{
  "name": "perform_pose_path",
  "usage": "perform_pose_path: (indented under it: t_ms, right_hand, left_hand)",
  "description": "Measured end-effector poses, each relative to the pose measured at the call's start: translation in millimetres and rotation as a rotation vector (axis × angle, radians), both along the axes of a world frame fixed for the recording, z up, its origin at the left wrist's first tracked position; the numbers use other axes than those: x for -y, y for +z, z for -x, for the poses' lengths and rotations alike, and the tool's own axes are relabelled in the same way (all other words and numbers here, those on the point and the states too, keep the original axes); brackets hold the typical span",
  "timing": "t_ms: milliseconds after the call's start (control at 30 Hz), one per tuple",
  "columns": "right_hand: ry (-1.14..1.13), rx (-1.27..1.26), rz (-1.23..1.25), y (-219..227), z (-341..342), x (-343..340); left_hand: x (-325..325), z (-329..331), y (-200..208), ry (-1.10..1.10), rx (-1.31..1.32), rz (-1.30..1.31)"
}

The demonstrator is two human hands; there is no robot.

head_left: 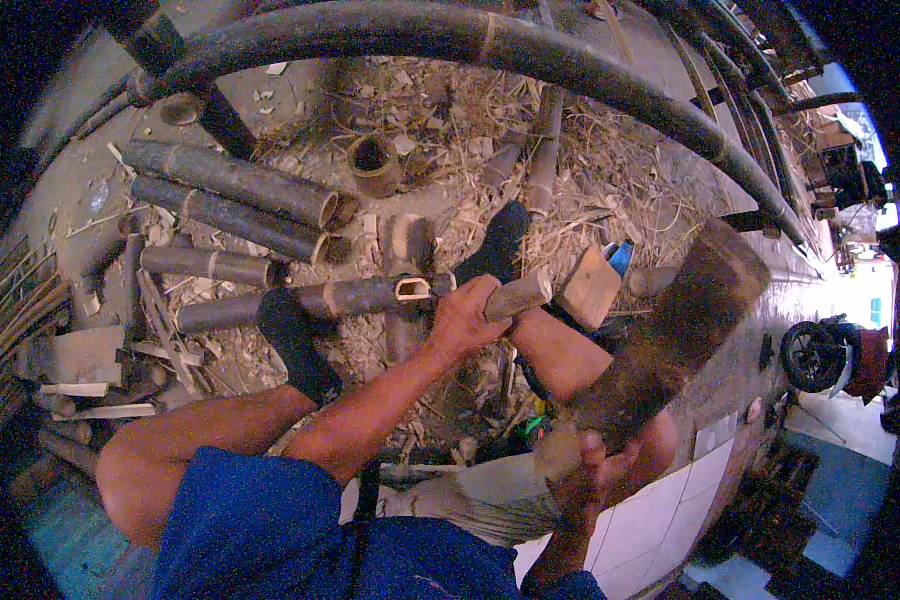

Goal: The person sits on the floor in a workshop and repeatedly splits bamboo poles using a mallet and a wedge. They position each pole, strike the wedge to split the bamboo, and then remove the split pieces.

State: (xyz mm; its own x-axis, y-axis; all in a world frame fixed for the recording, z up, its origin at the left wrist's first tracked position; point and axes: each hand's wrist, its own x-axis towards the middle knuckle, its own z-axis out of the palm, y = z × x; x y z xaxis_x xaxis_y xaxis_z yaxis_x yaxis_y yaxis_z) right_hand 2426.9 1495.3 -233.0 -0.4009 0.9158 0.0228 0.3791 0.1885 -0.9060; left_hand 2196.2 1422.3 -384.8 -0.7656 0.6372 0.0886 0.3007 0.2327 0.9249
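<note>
My left hand (465, 315) is wrapped round the pale wooden handle (522, 294) of what looks like a chisel; its blade is hidden at the hand. Just left of that fist, a bamboo pole (355, 296) lies across a short log (406, 240), with a rectangular hole (412, 289) cut in its upper side. My right hand (592, 470) grips a heavy dark wooden mallet (685, 320), raised to the right and blurred. My dark-covered feet rest by the pole, one foot (295, 340) over it and the other (495, 245) beyond its right end.
Several cut bamboo lengths (240, 185) lie at the left. A long bent bamboo pole (490, 40) spans the far side. Shavings (450, 120) cover the floor around a short upright bamboo ring (373, 165). A wooden block (588, 287) stands right of my foot; a motorcycle (830, 355) is farther right.
</note>
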Motion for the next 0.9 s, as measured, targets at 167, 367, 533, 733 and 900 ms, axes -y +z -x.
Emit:
perform_pose_path:
  t_ms: [167, 367, 533, 733, 900]
  right_hand:
    - [0.126, 0.159, -0.002, -11, 28, 4]
    - [0.058, 0.106, 0.050, 17, 35, -12]
    - [0.131, 0.196, 0.042, 2, 41, 3]
    - [0.117, 0.135, 0.104, 23, 34, -15]
    - [0.133, 0.204, 0.040, 9, 41, 0]
  left_hand:
    - [4, 4, -3, -0.045, -0.054, -0.027]
    - [8, 3, -9, 0.009, -0.174, -0.112]
    - [7, 6, -23, -0.083, -0.041, 0.070]
    - [7, 1, -32, -0.059, -0.140, -0.031]
    - [15, 6, -29, -0.086, -0.119, 0.023]
